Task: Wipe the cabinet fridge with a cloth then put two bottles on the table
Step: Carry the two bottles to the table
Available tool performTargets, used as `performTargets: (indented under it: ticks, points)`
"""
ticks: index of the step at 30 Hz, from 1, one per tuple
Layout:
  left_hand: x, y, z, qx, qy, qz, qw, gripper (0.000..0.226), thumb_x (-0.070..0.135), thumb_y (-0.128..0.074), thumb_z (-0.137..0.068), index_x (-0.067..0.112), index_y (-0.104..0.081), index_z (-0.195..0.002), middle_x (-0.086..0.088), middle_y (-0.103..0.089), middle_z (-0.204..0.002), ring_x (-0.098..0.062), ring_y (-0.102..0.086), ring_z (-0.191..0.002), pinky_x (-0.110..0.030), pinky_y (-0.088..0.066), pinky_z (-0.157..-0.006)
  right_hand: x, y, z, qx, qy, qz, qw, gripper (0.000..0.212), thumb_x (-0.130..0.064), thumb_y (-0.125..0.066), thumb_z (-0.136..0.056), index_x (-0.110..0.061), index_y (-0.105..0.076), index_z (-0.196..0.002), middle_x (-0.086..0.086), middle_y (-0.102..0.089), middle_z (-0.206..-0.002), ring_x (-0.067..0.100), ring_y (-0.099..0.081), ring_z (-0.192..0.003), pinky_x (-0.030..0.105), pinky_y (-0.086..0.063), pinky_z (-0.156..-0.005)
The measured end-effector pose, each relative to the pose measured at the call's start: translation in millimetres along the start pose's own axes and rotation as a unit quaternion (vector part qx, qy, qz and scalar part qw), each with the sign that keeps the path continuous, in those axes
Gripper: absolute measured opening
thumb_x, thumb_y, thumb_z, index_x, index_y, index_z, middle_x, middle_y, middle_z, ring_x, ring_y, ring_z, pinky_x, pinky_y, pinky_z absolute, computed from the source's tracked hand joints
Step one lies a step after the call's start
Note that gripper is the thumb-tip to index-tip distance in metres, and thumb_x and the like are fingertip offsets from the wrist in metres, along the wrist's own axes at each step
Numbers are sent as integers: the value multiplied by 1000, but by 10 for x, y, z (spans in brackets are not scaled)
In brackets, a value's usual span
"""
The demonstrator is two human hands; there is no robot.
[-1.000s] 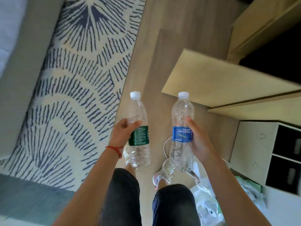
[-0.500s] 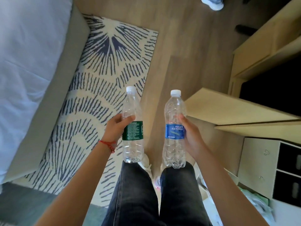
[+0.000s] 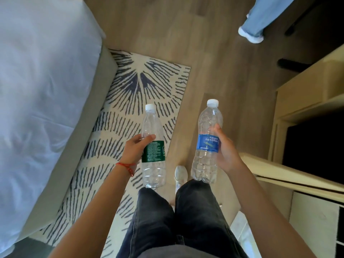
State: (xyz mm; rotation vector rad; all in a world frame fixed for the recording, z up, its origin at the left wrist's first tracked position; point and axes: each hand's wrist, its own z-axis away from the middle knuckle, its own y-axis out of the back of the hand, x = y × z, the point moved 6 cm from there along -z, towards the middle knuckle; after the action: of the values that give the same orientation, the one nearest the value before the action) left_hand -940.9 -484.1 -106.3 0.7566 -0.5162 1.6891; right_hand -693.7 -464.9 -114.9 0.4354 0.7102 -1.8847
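My left hand (image 3: 134,148) grips a clear water bottle with a green label (image 3: 153,151) and a white cap, held upright over the rug's edge. In my right hand (image 3: 226,151) is a second clear water bottle with a blue label (image 3: 207,144), also upright, above the wooden floor. The two bottles are apart, side by side in front of my legs. To the right stands the light wooden cabinet (image 3: 297,97) with a dark opening; its open door (image 3: 290,175) juts out just right of my right hand. No cloth and no table are in view.
A bed with white sheets (image 3: 41,86) fills the left. A cream rug with dark stripes (image 3: 145,84) lies beside it. Another person's leg and white shoe (image 3: 251,35) stand at the far right. A white shelf unit (image 3: 316,218) sits at the lower right.
My view has swung forward and left, bringing the bed and the other person's leg in. Both bottles stay gripped and upright; the cabinet door has slid toward the right edge.
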Motion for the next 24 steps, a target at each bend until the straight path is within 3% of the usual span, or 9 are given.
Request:
performTargets:
  ticks: [5,7,9,12,15,18,21,24]
  points:
    - [609,-87,-409,-17,-17,-4,1000,20,20,-65,-81,6,-61,-96,-7,-65,-85,-21,-63,-77,-33,-51,-73,-460,-318,-301,0,0,1,1000,56,-44,-57,-80,-14,-52,-126,4,-63,-117,19,-60,-106,41,-44,-100]
    - [831,-106,-612,-25,-22,-7,999,21,19,-66,-81,6,-61,-95,-8,-66,-86,-21,-63,-78,-35,-51,-76,-600,-494,-427,2,3,8,1000,48,-46,-58,-76,-17,-59,-114,-1,-69,-99,14,-66,-91,33,-54,-82]
    - [1069,-142,-842,-33,-26,-12,999,16,18,-66,-81,6,-62,-91,-6,-66,-82,-16,-64,-71,-33,-52,-73,-734,-662,-577,10,15,3,1000,36,-45,-57,-77,-20,-62,-103,-6,-70,-87,9,-68,-77,25,-55,-65]
    - [1428,-224,-1212,-55,-29,-31,998,7,17,-65,-81,11,-61,-81,-3,-65,-76,-11,-63,-62,-28,-51,-65,-956,-885,-807,26,45,-17,999,39,-45,-58,-74,-19,-63,-104,-6,-71,-90,9,-68,-81,26,-53,-73]
    - [1830,-321,-1557,-96,-30,-70,992,8,18,-66,-80,12,-61,-82,-2,-65,-75,-11,-63,-63,-23,-50,-58,-1182,-1101,-1003,37,68,-47,996,20,-40,-53,-84,-25,-62,-94,-11,-73,-78,4,-69,-72,21,-54,-62]
    - [2181,-431,-1826,-133,-35,-105,985,10,19,-67,-80,12,-63,-86,-2,-67,-77,-8,-65,-61,-20,-51,-55,-1371,-1267,-1124,48,87,-79,992,30,-46,-56,-77,-24,-63,-96,-9,-75,-79,8,-70,-75,23,-55,-61]
    - [2420,-618,-2024,-168,-29,-132,977,10,20,-66,-80,13,-63,-87,-2,-68,-81,-11,-66,-69,-21,-53,-60,-1524,-1292,-1213,68,108,-125,984,37,-47,-58,-68,-23,-63,-96,-9,-74,-80,8,-70,-76,23,-55,-65]
    - [2554,-899,-2146,-201,-23,-160,966,15,21,-67,-80,12,-63,-91,-3,-68,-86,-15,-64,-77,-25,-52,-67,-1635,-1187,-1260,92,119,-163,975,37,-45,-56,-72,-20,-64,-98,-8,-75,-79,9,-70,-75,24,-54,-66]
